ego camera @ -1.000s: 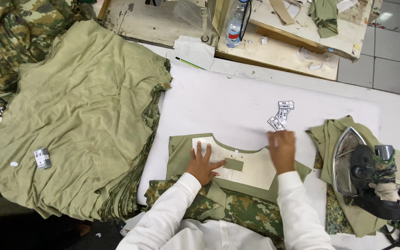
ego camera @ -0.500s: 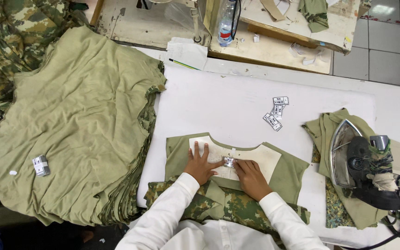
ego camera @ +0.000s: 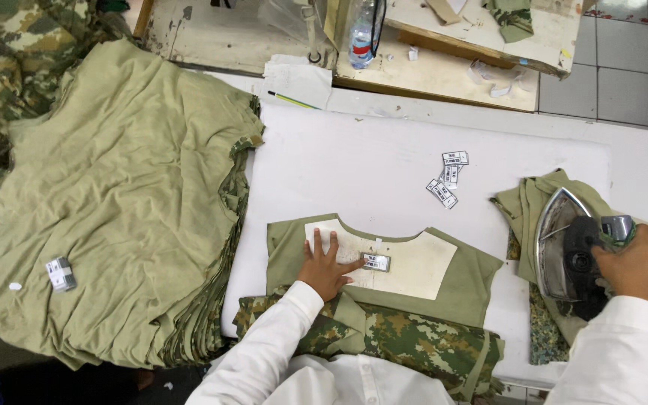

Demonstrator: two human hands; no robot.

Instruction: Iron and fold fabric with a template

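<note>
An olive garment piece (ego camera: 474, 274) with a pale neck facing (ego camera: 418, 266) lies flat on the white pressing table (ego camera: 369, 165), over a camouflage piece (ego camera: 414, 341). My left hand (ego camera: 326, 266) rests flat on the facing, fingers spread, its forefinger beside a small label (ego camera: 376, 262). My right hand (ego camera: 631, 264) grips the handle of a steam iron (ego camera: 564, 247), which stands tilted on folded olive cloth at the table's right edge.
Loose small labels (ego camera: 448, 176) lie mid-table. A large stack of olive fabric (ego camera: 106, 202) fills the left, with a small label bundle (ego camera: 61, 273) on it. A water bottle (ego camera: 362, 34) stands on the wooden bench behind. Camouflage cloth (ego camera: 16, 37) is piled at top left.
My right hand set a label on the facing, then moved away right and took hold of the iron's handle. My left hand stayed on the facing.
</note>
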